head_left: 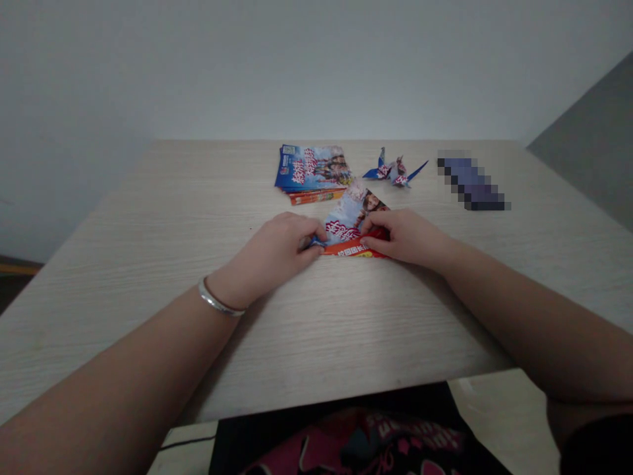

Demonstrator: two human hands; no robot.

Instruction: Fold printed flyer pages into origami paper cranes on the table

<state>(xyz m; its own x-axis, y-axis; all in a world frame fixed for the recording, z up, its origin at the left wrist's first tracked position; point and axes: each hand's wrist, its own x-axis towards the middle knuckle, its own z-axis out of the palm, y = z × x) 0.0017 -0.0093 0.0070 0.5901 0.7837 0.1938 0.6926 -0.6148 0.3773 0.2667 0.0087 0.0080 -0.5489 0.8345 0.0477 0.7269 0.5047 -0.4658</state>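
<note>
Paper, likely light and crease-prone, suits holding by its near corners, where left hand and right hand pinch it.

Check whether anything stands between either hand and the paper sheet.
Nothing visible does: the left hand and right hand both touch the paper sheet. The leaflet stack and folded blue paper lie beyond, not in between.

On the table, a sheet lies between left fingers and right fingers; beyond the left ones, a leaflet stack; beyond the right, origami; farther right, a pixelated object.
</note>
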